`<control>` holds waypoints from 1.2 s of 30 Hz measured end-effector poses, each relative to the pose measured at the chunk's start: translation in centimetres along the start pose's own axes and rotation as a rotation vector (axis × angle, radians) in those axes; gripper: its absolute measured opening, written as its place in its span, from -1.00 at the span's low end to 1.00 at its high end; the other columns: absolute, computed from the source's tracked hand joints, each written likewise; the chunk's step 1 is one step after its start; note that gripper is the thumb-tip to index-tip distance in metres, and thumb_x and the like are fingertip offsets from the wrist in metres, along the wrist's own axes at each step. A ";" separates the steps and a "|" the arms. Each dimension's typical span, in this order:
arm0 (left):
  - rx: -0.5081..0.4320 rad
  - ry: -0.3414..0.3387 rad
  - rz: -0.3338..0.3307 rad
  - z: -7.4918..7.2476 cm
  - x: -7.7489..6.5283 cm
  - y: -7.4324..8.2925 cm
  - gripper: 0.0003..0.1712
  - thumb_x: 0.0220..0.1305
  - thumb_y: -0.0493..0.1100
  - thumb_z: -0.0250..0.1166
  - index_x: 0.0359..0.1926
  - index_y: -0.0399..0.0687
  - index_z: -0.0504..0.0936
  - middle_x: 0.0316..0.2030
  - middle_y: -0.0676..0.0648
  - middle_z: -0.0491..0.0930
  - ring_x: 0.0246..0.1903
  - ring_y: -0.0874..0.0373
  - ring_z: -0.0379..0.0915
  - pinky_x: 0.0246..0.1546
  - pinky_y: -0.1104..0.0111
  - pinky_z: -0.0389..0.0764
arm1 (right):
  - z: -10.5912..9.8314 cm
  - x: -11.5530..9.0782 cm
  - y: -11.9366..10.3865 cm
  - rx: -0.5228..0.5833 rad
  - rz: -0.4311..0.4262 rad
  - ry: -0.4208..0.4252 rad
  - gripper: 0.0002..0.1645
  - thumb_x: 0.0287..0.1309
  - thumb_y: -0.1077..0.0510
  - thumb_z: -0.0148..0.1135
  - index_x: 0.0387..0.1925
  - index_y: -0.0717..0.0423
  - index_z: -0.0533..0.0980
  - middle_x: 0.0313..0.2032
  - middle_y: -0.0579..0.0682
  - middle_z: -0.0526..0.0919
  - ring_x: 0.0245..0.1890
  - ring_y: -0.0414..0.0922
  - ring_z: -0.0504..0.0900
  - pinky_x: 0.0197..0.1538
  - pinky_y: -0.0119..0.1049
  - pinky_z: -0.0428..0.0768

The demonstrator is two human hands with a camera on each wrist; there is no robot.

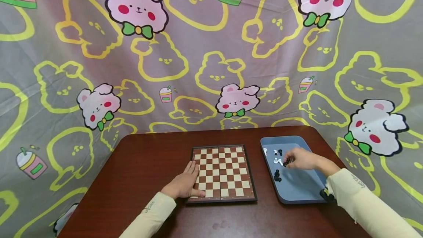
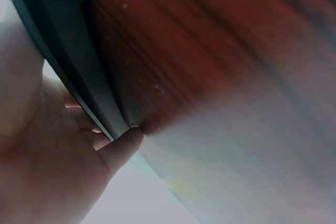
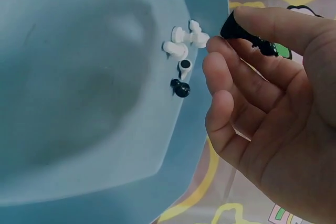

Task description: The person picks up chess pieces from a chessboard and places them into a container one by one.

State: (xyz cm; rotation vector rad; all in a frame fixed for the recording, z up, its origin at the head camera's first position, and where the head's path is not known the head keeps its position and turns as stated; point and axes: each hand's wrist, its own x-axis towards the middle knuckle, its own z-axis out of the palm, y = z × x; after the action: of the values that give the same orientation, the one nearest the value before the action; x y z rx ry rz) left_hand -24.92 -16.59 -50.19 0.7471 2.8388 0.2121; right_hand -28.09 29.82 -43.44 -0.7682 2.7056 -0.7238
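Note:
A brown-and-cream chessboard with a dark frame lies flat on the table, with no pieces on it. My left hand rests on its left edge, fingers extended and thumb over the near-left squares. In the left wrist view the left hand touches the board's dark side. Over the blue tray, my right hand pinches a black chess piece between thumb and forefinger. Its other fingers are loosely bent. Below lie white pieces and a black pawn.
More black pieces lie along the tray's left side. Something black sits at its near-right corner, partly behind the right sleeve. The dark red wooden table meets a cartoon-print curtain at the back and sides.

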 end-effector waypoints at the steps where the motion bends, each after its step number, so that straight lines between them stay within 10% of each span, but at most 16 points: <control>1: 0.001 0.001 0.001 0.0 0.0 0.0 0.35 -0.06 0.56 0.13 0.43 -0.38 -0.03 0.43 -0.35 -0.20 0.42 -0.16 -0.36 0.04 0.14 0.45 | 0.1 0.0 0.1 -0.001 0.007 -0.006 -0.89 0.00 0.25 0.35 -0.35 0.13 0.61 -0.45 -0.20 0.58 -0.43 -0.25 0.51 -0.40 -0.34 0.49; 22: 0.011 -0.007 0.024 0.2 -0.3 0.3 0.34 -0.05 0.56 0.10 0.43 -0.38 -0.05 0.43 -0.36 -0.22 0.42 -0.18 -0.35 0.07 0.17 0.43 | 0.7 0.1 -0.9 0.017 0.021 0.004 -0.86 0.17 0.15 0.26 -0.30 0.15 0.62 -0.41 -0.13 0.63 -0.42 -0.25 0.51 -0.40 -0.33 0.48; 36: 0.004 -0.011 0.011 -1.0 -0.4 0.4 0.30 -0.03 0.51 0.17 0.39 -0.43 0.06 0.40 -0.41 -0.11 0.40 -0.23 -0.24 0.26 0.08 0.17 | 2.0 1.6 -4.2 -0.151 0.084 0.268 -0.80 0.14 0.01 0.29 -0.40 0.06 0.61 -0.49 -0.15 0.60 -0.57 -0.27 0.46 -0.46 -0.26 0.47</control>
State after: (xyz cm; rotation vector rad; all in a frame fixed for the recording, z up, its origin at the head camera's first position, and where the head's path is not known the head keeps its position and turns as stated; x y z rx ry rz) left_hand -24.64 -16.54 -49.09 0.7632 2.8260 0.2034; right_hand -26.95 25.05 -43.07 -0.6229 3.0426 -0.6503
